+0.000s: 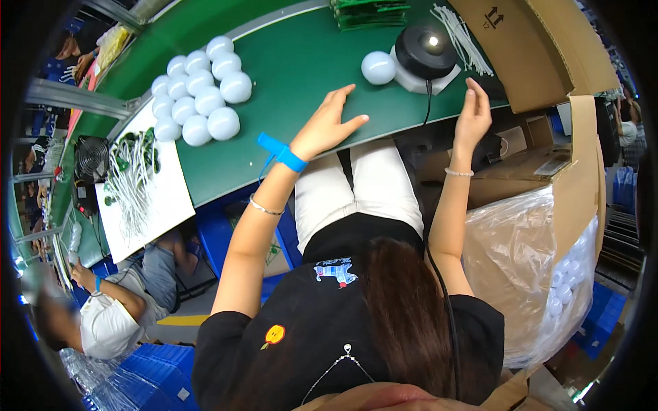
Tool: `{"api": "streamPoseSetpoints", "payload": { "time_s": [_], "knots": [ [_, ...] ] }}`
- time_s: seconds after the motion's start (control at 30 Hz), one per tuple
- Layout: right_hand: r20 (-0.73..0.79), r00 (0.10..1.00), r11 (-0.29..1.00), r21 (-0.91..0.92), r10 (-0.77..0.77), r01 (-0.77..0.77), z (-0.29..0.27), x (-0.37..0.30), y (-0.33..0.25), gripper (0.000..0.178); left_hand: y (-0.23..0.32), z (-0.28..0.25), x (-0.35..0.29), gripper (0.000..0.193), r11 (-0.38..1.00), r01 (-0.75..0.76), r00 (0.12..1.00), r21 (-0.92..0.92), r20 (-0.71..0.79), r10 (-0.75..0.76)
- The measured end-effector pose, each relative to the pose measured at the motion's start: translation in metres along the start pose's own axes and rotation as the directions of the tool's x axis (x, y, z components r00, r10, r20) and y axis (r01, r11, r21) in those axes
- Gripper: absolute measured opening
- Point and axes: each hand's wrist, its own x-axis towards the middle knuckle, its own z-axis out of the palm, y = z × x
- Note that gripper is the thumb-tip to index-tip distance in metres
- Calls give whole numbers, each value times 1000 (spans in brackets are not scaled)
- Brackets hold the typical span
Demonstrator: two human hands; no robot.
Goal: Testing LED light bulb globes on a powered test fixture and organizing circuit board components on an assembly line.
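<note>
My left hand (pixel 329 127) is over the green tabletop's near edge, its thumb and fingers spread and nothing in them. A blue strap (pixel 282 153) goes round that wrist. At the right end of the table edge, my right hand (pixel 474 115) is raised with fingers loosely extended, and no object shows in it. Beyond both hands a black round device (pixel 425 53) with a lit spot on top rests on a white base (pixel 426 85). A single white globe bulb (pixel 378 68) touches or nearly touches the base's left side. Farther left, several similar white bulbs (pixel 209 101) stand grouped together.
White wires with green parts (pixel 135 177) lie on a white board (pixel 175 204) at left. Green boards (pixel 370 14) and white cable ties (pixel 460 40) are at the back. Cardboard boxes (pixel 524 61) and a plastic-lined carton of bulbs (pixel 514 267) flank my right. Another person (pixel 113 312) sits left.
</note>
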Motion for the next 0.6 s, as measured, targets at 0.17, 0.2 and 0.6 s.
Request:
{"api": "streamPoseSetpoints", "payload": {
  "time_s": [0.17, 0.2, 0.6],
  "knots": [
    [100, 984, 988, -62, 146, -140, 35, 16, 40, 40, -3, 17, 59, 95, 939, -47, 969, 340, -215, 126],
    [96, 993, 994, -94, 66, -57, 37, 15, 43, 38, -4, 20, 68, 94, 962, -87, 957, 260, -246, 154],
    [304, 949, 943, -285, -79, 169, 42, -3, 33, 38, -5, -9, 34, 72, 874, 3, 934, -485, -310, -176]
  ]
}}
